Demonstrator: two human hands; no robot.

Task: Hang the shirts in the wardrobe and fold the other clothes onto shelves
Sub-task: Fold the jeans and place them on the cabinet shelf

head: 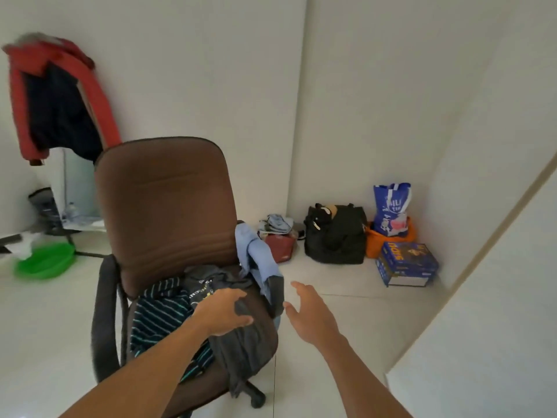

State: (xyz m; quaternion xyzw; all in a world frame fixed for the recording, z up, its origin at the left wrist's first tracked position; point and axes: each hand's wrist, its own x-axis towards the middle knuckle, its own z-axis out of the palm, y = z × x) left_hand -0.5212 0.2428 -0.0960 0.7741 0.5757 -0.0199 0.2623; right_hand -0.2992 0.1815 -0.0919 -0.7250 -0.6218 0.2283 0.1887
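A brown padded office chair (165, 200) stands on the pale tiled floor (346, 327) with its seat heaped with clothes. The left hand (224, 312) reaches over the seat, and its fingers and thumb curl round a fold of the dark grey garment (241, 354), which lies across the seat front and hangs over its edge. Beside it, on the seat's left half, lies a striped navy and teal garment (159, 315), and a black printed garment (205, 285) is bunched against the backrest. A light blue shirt (254, 251) is draped over the chair's right-hand armrest (276, 294), its cloth trailing down the outer side.

The right hand (307, 315) hovers just beside that armrest, fingers spread and relaxed, holding nothing.

A red hooded jacket with dark lining (60, 101) hangs on the white wall behind the chair on the left. Below it on the floor sits a green plastic basin (45, 263). In the far corner stand a small dark red bag topped with folded cloths (281, 247), a black backpack (334, 236), a blue and white sack (391, 206) set in an orange bag (375, 245), and a stack of blue cardboard boxes (407, 263). A plain white panel (482, 342) rises close on the right, narrowing the space beside the chair.
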